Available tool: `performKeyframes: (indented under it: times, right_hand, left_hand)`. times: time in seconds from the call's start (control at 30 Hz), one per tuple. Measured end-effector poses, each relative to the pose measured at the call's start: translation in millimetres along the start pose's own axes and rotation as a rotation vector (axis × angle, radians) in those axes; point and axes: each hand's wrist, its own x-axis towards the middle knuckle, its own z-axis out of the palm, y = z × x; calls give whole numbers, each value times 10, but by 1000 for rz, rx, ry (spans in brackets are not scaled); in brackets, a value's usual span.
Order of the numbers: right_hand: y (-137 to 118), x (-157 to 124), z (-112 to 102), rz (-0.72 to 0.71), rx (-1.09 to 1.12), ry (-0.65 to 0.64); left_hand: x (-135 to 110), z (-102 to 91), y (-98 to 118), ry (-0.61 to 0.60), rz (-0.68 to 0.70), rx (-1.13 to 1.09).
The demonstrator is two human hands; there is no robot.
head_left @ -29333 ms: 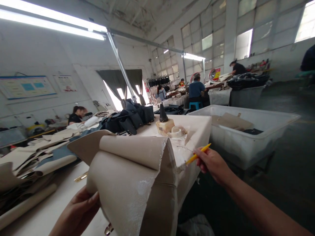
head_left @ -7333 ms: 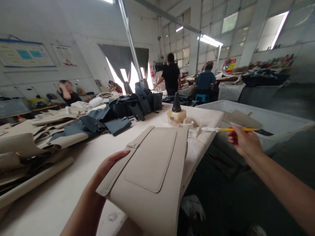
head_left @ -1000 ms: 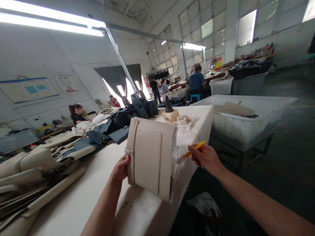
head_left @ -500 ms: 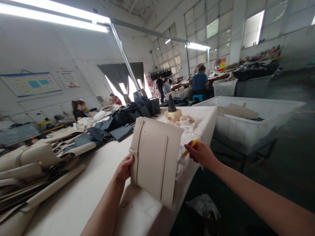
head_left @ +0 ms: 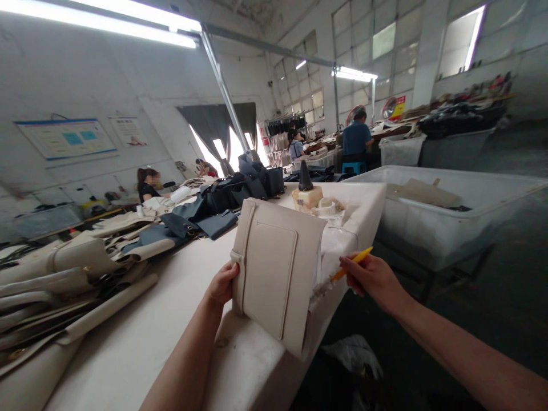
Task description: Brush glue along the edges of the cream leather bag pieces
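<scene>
Dark blue pieces point(head_left: 252, 185): they lie in a heap on the table point(head_left: 141, 319).
Plastic bin point(head_left: 428, 237): whitish, wide, standing to the right; a beige flat piece point(head_left: 422, 191) lies inside it.
Co-worker in blue shirt point(head_left: 357, 140): sits on a blue stool point(head_left: 353, 167), the back turned to the camera.
Co-worker in black point(head_left: 148, 185): is at the left, behind the heaped materials.
Lamp tubes point(head_left: 107, 20): both are lit, above at left.
Wall board point(head_left: 66, 138): pale, with blue squares.
Curtain point(head_left: 197, 117): dark, before a bright opening.

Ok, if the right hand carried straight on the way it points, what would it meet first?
Probably the beige panel, at its right edge: the right hand points the yellow-handled brush that way. The bristles look close to it or touching; depth there is unclear.
</scene>
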Motion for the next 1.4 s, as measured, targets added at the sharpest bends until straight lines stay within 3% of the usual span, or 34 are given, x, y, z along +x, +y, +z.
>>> performKeyframes:
  times: [0.13,0.33,0.47,0.63,0.9,1.03,1.17,1.4]
  right_hand:
    - [-10,-160,67,52,77,-70]
    - [-26,16,-5,-46,-87,155]
    - [-52,-38,36,17,-52,-5]
    - [34,-192,66,6,15,-8]
    - [33,-192,83,140,251,-19]
    - [93,-240,131,187,250,-52]
    - [106,-260,12,136,343,96]
    - [7,-299,-389,49,536,354]
  left_hand:
    - [22,-39,-25,-15,-7,-18]
    - [30,-66,-44,-40,8,-21]
    - [22,-48,-40,-55,18,-7]
    - [11,24,-18,-30,34,18]
    - [8,177,37,189,38,96]
    - [-1,192,44,233,40,97]
    - [-13,233,119,216,54,104]
    - [82,378,410,217,290,20]
